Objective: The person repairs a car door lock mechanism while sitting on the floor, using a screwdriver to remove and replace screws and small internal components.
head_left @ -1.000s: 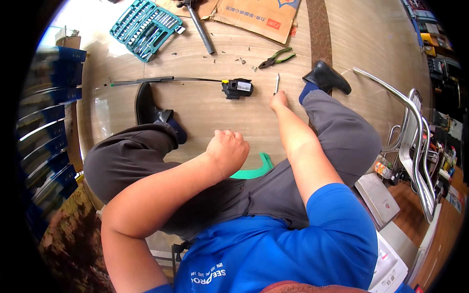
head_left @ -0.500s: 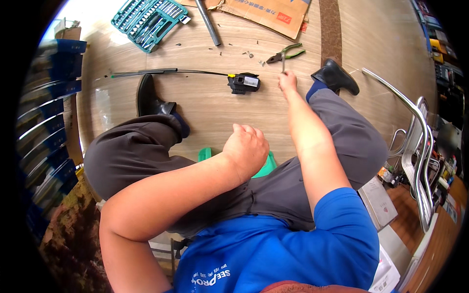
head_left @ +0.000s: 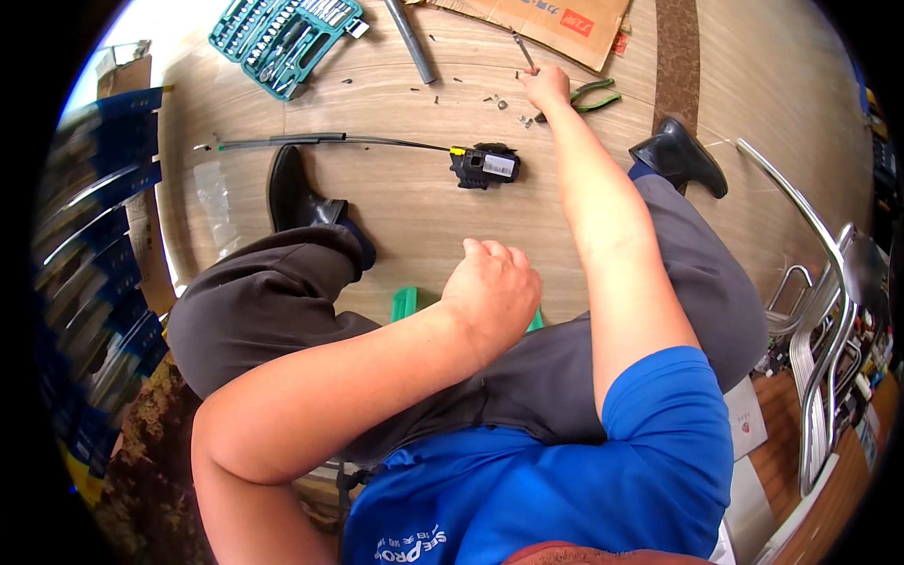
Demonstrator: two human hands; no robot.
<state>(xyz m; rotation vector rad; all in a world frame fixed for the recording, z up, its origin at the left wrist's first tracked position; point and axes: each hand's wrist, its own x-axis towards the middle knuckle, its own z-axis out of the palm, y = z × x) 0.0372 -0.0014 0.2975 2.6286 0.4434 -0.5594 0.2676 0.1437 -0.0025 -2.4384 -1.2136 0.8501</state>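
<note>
My right hand (head_left: 549, 88) is reaching far forward over the floor, its fingers closed around a slim metal tool (head_left: 522, 49) whose exact kind I cannot make out. Pliers with green handles (head_left: 597, 103) lie just right of that hand, their jaws partly hidden by it. Above my lap, my left hand (head_left: 494, 294) is curled closed, knuckles up; anything inside it is hidden. On the floor between my feet rests a black plastic mechanism (head_left: 488, 167) with a yellow piece, and a long black cable (head_left: 395, 141) runs from it to the left.
Several small screws and metal bits (head_left: 501, 104) are scattered ahead. A teal socket set case (head_left: 282, 42) lies open at far left, near a grey tube (head_left: 411, 42) and flattened cardboard (head_left: 541, 24). Bent chrome tubing (head_left: 800, 212) stands at right, racks (head_left: 104, 245) at left.
My right hand has moved forward with the slim tool, from beside the pliers toward the cardboard. The left hand stays curled above my lap. The whole view has shifted slightly.
</note>
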